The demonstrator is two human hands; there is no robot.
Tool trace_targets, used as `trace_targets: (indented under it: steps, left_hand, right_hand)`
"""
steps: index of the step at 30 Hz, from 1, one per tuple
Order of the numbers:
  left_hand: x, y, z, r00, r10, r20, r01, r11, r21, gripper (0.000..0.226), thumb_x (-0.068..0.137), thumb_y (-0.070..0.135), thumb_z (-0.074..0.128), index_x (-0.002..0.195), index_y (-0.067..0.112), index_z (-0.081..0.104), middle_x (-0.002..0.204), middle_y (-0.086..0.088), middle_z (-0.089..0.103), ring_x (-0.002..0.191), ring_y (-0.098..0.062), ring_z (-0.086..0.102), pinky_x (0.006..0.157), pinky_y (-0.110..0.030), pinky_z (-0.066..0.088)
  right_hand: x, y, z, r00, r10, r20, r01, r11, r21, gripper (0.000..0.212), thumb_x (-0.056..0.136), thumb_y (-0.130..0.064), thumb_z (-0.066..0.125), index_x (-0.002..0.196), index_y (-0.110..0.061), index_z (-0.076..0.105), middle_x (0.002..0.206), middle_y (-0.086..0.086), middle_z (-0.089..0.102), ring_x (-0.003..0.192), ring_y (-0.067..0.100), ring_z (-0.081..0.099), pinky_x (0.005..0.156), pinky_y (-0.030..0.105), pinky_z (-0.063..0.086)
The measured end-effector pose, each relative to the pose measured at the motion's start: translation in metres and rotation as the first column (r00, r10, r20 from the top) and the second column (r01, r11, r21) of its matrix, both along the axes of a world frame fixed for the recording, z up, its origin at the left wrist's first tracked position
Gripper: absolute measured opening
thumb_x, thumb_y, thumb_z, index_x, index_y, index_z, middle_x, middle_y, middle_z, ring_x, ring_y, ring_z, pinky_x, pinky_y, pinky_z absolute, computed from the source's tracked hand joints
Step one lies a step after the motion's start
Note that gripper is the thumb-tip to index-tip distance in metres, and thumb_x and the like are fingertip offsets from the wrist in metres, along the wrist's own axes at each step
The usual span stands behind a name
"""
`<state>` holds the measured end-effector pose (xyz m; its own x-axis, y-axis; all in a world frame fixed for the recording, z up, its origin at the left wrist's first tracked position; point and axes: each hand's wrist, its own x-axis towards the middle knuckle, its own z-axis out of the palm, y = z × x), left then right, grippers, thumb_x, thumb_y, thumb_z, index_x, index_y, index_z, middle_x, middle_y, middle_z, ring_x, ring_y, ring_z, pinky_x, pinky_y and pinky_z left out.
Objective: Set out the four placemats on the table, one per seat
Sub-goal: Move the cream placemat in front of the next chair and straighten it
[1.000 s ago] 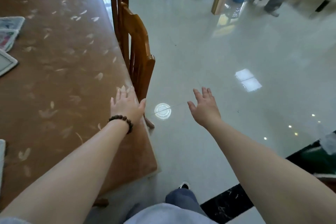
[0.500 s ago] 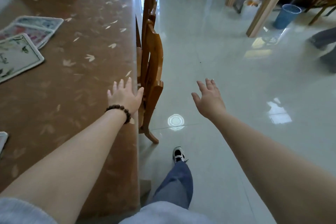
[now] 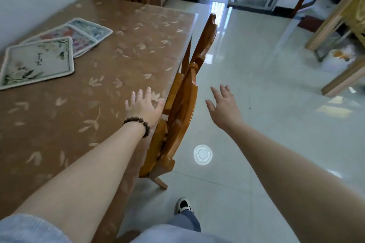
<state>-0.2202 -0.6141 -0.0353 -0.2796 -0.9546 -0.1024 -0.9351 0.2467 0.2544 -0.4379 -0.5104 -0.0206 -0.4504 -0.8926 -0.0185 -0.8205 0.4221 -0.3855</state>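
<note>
I see three overlapping floral fabric placemats [image 3: 39, 61] on the far left of the brown leaf-patterned bench [image 3: 110, 69]; the nearest mat's script is unreadable. My left hand [image 3: 143, 107] hovers empty, fingers spread, near the wooden chair [image 3: 185, 96]; right hand [image 3: 224, 104] likewise, over the floor.

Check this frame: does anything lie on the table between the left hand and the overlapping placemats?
Nothing visible does. The left hand hovers open near the table's right edge; only bare patterned tabletop separates it from the placemats at far left.
</note>
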Motion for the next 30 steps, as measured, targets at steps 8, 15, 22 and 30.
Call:
trace_targets:
  steps: [8, 15, 22, 30]
  left_hand:
    - [0.004, -0.032, 0.016, 0.970, 0.244, 0.004, -0.244, 0.970, 0.007, 0.071, 0.091, 0.063, 0.027, 0.150, 0.024, 0.013, 0.158, -0.005, 0.015, 0.144, -0.026, 0.007, 0.114, -0.050, 0.009]
    - [0.006, -0.051, 0.005, 0.877, 0.481, 0.013, -0.481, 0.876, 0.026, 0.072, 0.091, 0.063, 0.026, 0.150, 0.025, 0.010, 0.158, -0.005, 0.012, 0.145, -0.026, 0.005, 0.115, -0.050, 0.009]
    - [-0.013, -0.070, -0.004, 0.665, 0.746, 0.028, -0.747, 0.665, 0.015, 0.074, 0.089, 0.066, 0.024, 0.150, 0.026, 0.011, 0.158, -0.006, 0.014, 0.145, -0.028, 0.007, 0.114, -0.050, 0.009]
    - [-0.039, -0.064, 0.009, 0.460, 0.887, 0.037, -0.888, 0.460, 0.012, 0.072, 0.090, 0.064, 0.027, 0.150, 0.026, 0.010, 0.158, -0.005, 0.014, 0.144, -0.028, 0.007, 0.114, -0.050, 0.007]
  right_hand:
    - [0.003, -0.111, 0.012, 0.967, 0.256, -0.017, -0.256, 0.964, -0.074, 0.053, 0.097, -0.047, 0.036, 0.146, -0.028, 0.027, 0.158, 0.004, 0.014, 0.146, 0.024, 0.001, 0.115, 0.040, 0.003]
    - [0.014, -0.202, 0.005, 0.820, 0.566, -0.086, -0.570, 0.821, -0.026, 0.053, 0.099, -0.044, 0.033, 0.147, -0.024, 0.025, 0.159, 0.008, 0.011, 0.146, 0.026, -0.001, 0.113, 0.037, -0.001]
    - [0.016, -0.278, 0.002, 0.578, 0.816, -0.036, -0.816, 0.578, 0.012, 0.052, 0.100, -0.041, 0.029, 0.148, -0.022, 0.021, 0.159, 0.008, 0.008, 0.146, 0.024, -0.003, 0.117, 0.039, 0.003]
    - [0.027, -0.321, 0.004, 0.359, 0.933, 0.008, -0.933, 0.359, -0.003, 0.052, 0.099, -0.040, 0.030, 0.148, -0.022, 0.023, 0.159, 0.007, 0.007, 0.146, 0.021, -0.004, 0.118, 0.038, 0.002]
